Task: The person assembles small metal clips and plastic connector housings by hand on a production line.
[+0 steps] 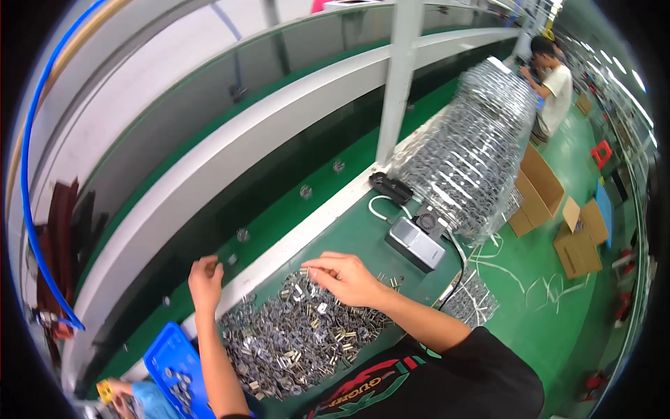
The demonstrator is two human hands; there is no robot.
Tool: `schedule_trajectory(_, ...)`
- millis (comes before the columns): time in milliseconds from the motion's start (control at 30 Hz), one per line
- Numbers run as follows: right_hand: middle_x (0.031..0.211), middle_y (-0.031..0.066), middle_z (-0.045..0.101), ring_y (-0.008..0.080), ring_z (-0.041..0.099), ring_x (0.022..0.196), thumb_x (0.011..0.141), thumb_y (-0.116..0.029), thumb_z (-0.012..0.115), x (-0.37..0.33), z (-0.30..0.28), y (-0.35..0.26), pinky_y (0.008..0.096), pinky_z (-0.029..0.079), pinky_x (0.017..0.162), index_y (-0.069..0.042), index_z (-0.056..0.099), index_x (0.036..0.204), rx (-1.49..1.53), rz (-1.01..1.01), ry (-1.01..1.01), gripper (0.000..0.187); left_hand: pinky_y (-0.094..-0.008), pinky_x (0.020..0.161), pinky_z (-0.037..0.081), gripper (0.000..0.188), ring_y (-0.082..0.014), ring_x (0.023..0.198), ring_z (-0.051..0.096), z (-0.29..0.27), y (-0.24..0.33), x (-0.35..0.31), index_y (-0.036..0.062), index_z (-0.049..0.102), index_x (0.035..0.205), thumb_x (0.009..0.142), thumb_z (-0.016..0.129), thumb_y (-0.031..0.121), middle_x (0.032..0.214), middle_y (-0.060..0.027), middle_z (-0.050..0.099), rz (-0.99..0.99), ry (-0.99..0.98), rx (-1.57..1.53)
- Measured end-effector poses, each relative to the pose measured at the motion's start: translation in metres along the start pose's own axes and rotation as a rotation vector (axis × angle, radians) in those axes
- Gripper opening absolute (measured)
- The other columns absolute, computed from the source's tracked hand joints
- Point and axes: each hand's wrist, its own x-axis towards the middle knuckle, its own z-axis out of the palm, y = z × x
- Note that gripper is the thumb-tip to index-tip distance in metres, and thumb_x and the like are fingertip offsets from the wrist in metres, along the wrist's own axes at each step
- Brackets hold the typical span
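Note:
My left hand (205, 278) is over the edge of the green conveyor belt (279, 202), its fingers curled in; whatever they hold is hidden. A small metal part (232, 259) lies on the belt beside it. My right hand (343, 278) is above the far side of a heap of small metal parts (300, 335) on the green worktable (356, 230). Its thumb and forefinger pinch a small silvery metal part (306, 271). The heap mixes grey and shiny pieces and spreads between my forearms.
A blue tray (159, 349) with some parts stands at my left, near another person's hands (120, 394). Beyond my right hand sit a grey box-shaped device (415, 244) with cables and stacked clear plastic trays (467, 146). Cardboard boxes (534, 192) stand right; a person (553, 91) works far off.

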Motion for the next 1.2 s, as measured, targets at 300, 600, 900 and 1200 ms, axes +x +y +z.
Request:
schedule_trajectory(300,0.078,0.0021,0.064,0.0063,0.059,0.067,0.086,-0.002,0.066,-0.004,-0.018,-0.001,0.0201,0.047,0.059,0.001,0.061,0.095,0.325,0.329,0.144,0.012,-0.0321,0.068,0.052,0.028,-0.0221,0.074,0.064,-0.014,0.007,0.017,0.0057,0.066,0.107,0.08,0.067,0.013,0.092,-0.0133,0.064,-0.058,-0.047,-0.012)
schedule_trajectory(600,0.083,0.0045,0.064,0.0076,0.06,0.07,0.084,0.002,0.067,0.003,-0.017,-0.011,0.0201,0.048,0.06,0.001,0.061,0.091,0.454,0.309,0.016,0.009,-0.0368,0.075,0.05,0.036,-0.0273,0.083,0.061,0.044,0.042,0.039,0.0087,0.067,0.112,0.077,0.069,0.016,0.102,-0.015,0.06,0.197,-0.507,-0.031)
schedule_trajectory(900,0.095,0.0077,0.061,0.0109,0.062,0.079,0.082,0.008,0.066,0.002,-0.015,-0.015,0.0221,0.053,0.064,0.005,0.063,0.09,0.605,0.305,-0.005,0.01,-0.0306,0.07,0.05,0.03,-0.0174,0.079,0.064,0.027,0.072,0.021,0.0006,0.064,0.11,0.081,0.068,0.007,0.088,-0.011,0.066,-0.257,-0.47,-0.569)
schedule_trajectory(1200,0.089,0.0084,0.065,0.0118,0.063,0.07,0.08,0.002,0.071,0.017,0.011,-0.054,0.0232,0.053,0.061,0.0,0.07,0.095,0.151,-0.092,0.103,0.015,-0.0286,0.081,0.056,0.042,-0.0188,0.089,0.067,-0.023,0.153,-0.046,-0.0062,0.056,0.123,0.082,0.064,-0.007,0.1,-0.016,0.067,-0.407,-0.547,-1.246)
